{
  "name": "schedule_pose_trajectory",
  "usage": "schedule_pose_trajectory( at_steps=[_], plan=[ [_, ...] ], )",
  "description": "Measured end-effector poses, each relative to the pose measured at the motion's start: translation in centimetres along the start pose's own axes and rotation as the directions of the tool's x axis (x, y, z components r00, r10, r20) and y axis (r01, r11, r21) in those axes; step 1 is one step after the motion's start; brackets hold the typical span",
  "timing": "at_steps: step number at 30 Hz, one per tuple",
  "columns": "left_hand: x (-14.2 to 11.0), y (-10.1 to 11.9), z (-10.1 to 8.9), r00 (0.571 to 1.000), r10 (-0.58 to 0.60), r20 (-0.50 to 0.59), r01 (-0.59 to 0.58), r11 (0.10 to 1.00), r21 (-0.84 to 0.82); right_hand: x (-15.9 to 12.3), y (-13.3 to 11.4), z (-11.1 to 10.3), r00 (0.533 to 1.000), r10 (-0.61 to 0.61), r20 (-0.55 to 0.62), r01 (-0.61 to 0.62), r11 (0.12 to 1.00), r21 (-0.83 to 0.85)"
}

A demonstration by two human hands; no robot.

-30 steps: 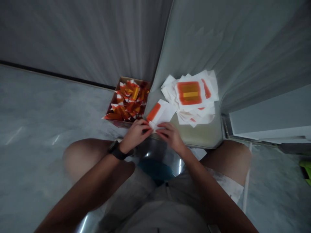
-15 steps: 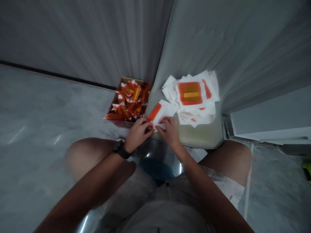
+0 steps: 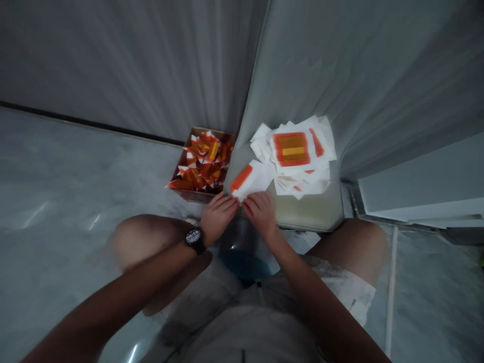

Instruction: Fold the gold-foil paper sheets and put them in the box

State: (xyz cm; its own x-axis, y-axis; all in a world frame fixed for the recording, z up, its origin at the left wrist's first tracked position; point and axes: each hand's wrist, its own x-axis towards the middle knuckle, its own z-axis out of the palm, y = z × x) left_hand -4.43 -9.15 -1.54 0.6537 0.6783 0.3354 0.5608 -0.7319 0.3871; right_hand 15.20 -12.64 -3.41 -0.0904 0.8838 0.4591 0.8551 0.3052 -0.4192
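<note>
My left hand (image 3: 217, 216), with a dark watch on its wrist, and my right hand (image 3: 260, 214) meet at the near edge of a white paper sheet with an orange stripe (image 3: 249, 180). Both hands have their fingers closed on that edge, pressing it against a pale cushioned seat (image 3: 310, 209). Behind the sheet lies a loose pile of white papers (image 3: 297, 156), the top one printed with an orange and yellow square. To the left a cardboard box (image 3: 200, 162) holds several folded orange and white papers.
I sit with bare knees on either side of a shiny round object (image 3: 242, 252) on the grey marble floor (image 3: 68, 191). Grey upholstered walls rise behind the box and the pile. A pale flat panel (image 3: 423, 194) lies to the right.
Both hands have slid slightly back toward me along the sheet's near edge, and the left wrist has turned so the watch face shows. The view has shifted a little.
</note>
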Motion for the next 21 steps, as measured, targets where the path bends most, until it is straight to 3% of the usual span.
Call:
schedule_pose_trajectory(
  at_steps=[6, 12, 17, 21],
  plan=[
    [-1.8, 2.2, 1.6, 0.994, -0.069, 0.083, 0.061, 0.993, 0.102, -2.7, -0.1, 0.0, 0.993, -0.057, 0.104, 0.064, 0.996, -0.069],
    [-1.7, 1.2, 2.0, 0.992, -0.013, 0.128, -0.010, 0.983, 0.183, -2.7, -0.2, -0.4, 0.986, -0.075, 0.146, 0.095, 0.986, -0.136],
    [-1.2, 0.2, 0.9, 0.992, 0.050, 0.120, -0.071, 0.981, 0.179, -2.1, 0.1, -3.1, 0.985, -0.095, 0.143, 0.113, 0.985, -0.128],
    [-1.1, 0.2, -0.5, 0.987, 0.048, 0.155, -0.064, 0.993, 0.100, -3.4, 1.6, -5.9, 0.997, 0.000, 0.082, 0.004, 0.999, -0.051]
  ],
)
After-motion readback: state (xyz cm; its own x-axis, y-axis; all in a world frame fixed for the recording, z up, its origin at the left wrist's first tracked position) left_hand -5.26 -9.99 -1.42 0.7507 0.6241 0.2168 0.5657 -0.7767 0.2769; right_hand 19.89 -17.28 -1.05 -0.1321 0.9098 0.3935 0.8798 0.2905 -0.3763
